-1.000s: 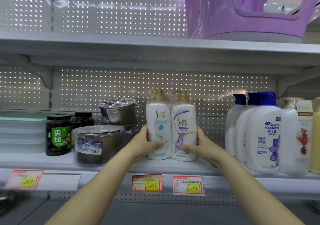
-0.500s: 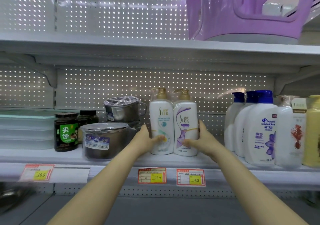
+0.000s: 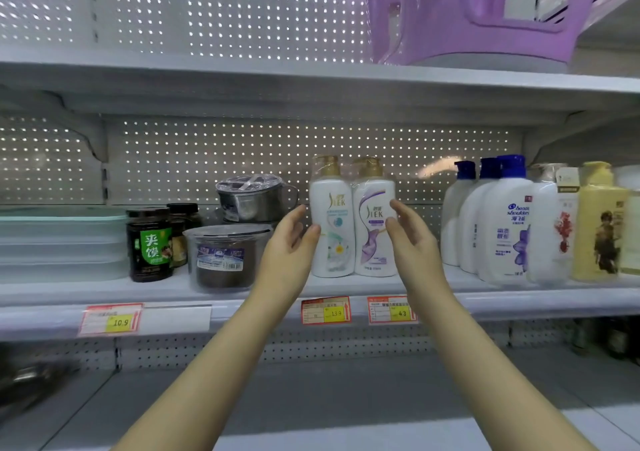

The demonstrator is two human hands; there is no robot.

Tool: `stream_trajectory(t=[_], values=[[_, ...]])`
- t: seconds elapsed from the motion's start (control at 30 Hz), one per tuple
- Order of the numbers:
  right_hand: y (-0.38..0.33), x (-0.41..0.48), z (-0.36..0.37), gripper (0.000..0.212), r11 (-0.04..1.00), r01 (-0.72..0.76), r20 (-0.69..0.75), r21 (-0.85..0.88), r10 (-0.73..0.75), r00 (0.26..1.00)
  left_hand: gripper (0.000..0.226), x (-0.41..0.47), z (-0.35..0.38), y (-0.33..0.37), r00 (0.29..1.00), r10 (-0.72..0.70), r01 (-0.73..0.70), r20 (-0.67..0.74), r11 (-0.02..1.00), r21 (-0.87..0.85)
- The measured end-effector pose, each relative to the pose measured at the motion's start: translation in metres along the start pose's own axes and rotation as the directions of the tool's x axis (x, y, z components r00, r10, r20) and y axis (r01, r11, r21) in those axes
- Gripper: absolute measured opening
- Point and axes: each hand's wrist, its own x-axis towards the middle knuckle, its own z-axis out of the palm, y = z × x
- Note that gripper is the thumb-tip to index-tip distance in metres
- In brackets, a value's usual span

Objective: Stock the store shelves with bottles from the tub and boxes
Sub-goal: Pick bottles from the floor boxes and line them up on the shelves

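Observation:
A shrink-wrapped twin pack of white Slek bottles (image 3: pixel 353 228) with gold pumps stands upright on the middle shelf (image 3: pixel 346 286). My left hand (image 3: pixel 287 242) is at its left side, fingers loose, thumb tip just touching the left bottle. My right hand (image 3: pixel 412 239) is at its right side, fingers straight, fingertips near the right bottle's edge. Neither hand grips the pack.
Right of the pack stand Head & Shoulders bottles (image 3: pixel 505 222) and a yellow bottle (image 3: pixel 599 222). To the left are steel pots (image 3: pixel 225 256), dark jars (image 3: pixel 149 244) and stacked clear containers (image 3: pixel 62 242). A purple stool (image 3: pixel 478 17) sits on the top shelf. Price tags (image 3: pixel 325 310) line the shelf edge.
Both hands gripped the twin pack low on its sides and pushed it back on the shelf. They have now let go and opened, rising beside the pack.

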Motion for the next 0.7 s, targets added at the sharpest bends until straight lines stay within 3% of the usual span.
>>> stream_trajectory(t=[0.17,0.4,0.53,0.7], values=[[-0.010,-0.023,0.006,0.032,0.997,-0.002,0.001,0.082,0.002,1.000,0.034,-0.012,-0.006,0.003,0.999,0.009,-0.003,0.040,0.991,-0.133],[-0.015,-0.061,-0.006,0.026,0.969,-0.029,-0.014,0.244,0.034,0.999,0.038,-0.045,-0.002,0.002,0.998,-0.012,0.024,0.068,0.981,-0.191],[-0.006,-0.083,-0.024,0.024,0.930,-0.089,0.012,0.356,0.091,0.996,0.030,-0.073,0.014,-0.001,0.996,-0.045,0.065,0.080,0.962,-0.265],[0.011,-0.104,-0.049,0.025,0.884,-0.189,0.081,0.427,0.171,0.982,0.036,-0.111,0.038,-0.010,0.991,-0.120,0.135,0.064,0.935,-0.328]])
